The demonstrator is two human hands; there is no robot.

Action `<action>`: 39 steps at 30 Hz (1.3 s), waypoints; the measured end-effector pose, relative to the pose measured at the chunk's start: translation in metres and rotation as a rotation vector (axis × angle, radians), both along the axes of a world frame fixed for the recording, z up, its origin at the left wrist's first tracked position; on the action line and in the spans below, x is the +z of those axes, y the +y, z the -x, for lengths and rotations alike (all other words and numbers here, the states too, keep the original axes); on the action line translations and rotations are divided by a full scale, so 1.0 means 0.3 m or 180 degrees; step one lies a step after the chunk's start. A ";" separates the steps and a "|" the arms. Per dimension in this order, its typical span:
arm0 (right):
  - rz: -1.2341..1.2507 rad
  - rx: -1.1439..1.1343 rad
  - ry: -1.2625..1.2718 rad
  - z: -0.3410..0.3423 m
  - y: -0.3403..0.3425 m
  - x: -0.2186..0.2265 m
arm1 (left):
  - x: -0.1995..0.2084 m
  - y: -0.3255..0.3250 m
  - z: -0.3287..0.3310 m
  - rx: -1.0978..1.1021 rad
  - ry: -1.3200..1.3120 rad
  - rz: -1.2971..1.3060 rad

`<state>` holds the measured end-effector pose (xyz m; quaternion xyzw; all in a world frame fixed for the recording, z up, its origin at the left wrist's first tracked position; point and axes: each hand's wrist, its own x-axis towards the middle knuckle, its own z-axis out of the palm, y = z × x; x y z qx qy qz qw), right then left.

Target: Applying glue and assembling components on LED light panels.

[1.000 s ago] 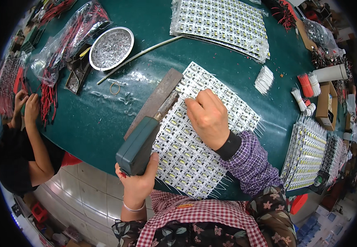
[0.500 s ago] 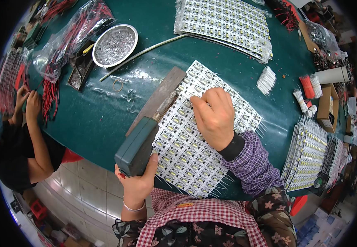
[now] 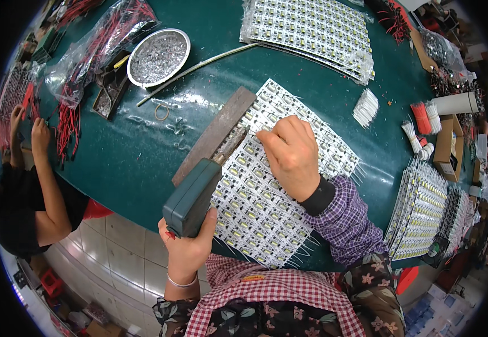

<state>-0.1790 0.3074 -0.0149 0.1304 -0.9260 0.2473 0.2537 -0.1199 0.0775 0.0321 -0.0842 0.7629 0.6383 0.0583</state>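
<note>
My left hand is wrapped round the handle of a green, boxy soldering gun. Its stained metal barrel slants over the left edge of a white LED circuit-board panel, with the tip near an upper row. Above the panel, my right hand is closed in a pinch, thumb and forefinger just right of the tip. What those fingers hold is too small to make out. Along the panel's upper left edge lies a flat, dark bar. Thin white wires stick out of the panel's lower and right edges.
A metal bowl of silvery scraps stands beyond a thin rod. Stacked LED panels lie at the back, more at right. White wire bundles lie nearer. At left, a co-worker's hands are by red wires.
The soldering gun has shifted a little to the right, its tip now closer to my right fingers. My right hand has edged slightly left. The co-worker's hands have moved apart.
</note>
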 end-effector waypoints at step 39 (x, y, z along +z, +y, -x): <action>0.0141 0.0063 0.0153 -0.009 -0.029 0.012 | -0.043 -0.041 -0.029 -0.0109 0.0470 0.0289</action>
